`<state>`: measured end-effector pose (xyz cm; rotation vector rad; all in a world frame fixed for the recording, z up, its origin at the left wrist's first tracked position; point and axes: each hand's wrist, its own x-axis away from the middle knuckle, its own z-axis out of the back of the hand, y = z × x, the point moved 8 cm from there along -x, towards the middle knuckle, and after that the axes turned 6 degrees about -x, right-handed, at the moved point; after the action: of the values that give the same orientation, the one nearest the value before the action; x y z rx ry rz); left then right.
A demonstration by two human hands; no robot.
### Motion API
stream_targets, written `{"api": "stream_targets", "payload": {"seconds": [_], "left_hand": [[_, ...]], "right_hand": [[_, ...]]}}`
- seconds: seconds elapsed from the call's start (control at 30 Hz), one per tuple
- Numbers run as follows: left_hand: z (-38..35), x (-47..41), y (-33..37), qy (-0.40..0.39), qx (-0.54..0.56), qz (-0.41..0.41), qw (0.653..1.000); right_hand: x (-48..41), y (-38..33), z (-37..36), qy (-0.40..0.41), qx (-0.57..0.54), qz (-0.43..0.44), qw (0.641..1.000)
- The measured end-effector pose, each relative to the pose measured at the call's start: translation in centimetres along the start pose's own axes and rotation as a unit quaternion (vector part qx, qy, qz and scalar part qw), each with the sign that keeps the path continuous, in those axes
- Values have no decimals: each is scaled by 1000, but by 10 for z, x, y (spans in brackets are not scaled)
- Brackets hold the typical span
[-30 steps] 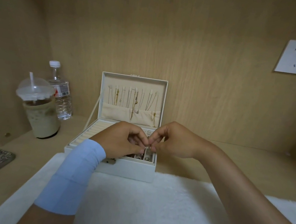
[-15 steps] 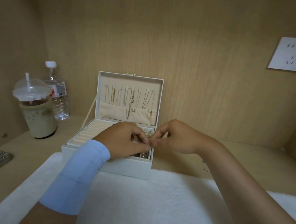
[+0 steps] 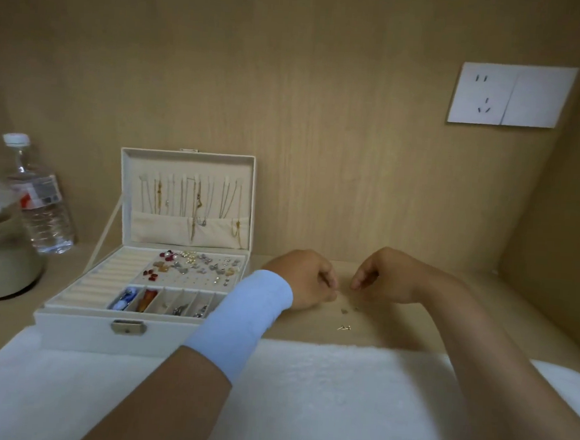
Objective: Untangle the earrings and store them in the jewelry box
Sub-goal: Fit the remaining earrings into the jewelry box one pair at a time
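Earrings [image 3: 344,327] lie flat on desk [image 3: 308,329]; long axis left-right.

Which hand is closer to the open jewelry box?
Left. The left hand is just right of the jewelry box, near its right side; the right hand is farther right, beyond the left one.

Head view, forward-down, close over desk [image 3: 394,332].
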<state>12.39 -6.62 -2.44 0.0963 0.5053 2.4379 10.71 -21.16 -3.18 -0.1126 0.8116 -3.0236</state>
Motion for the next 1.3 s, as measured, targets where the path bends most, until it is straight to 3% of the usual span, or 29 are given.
{"api": "stream_targets", "payload": {"seconds": [0.27,0.67,0.93,1.3], "left_hand": [[-40,-21,2,-39,2,36,999],[-24,-19,-13,27,23,29,999],[37,11,-40,86,44,18,995],[109,73,-123,141,117,65,981]], "right_hand": [[-4,18,-16,-37,-63,-13,997],[-9,3,-12,6,-113,10,994],[-11,-60,-10,68,-129,109,983],[-36,-177,-26,68,-210,215,952]]}}
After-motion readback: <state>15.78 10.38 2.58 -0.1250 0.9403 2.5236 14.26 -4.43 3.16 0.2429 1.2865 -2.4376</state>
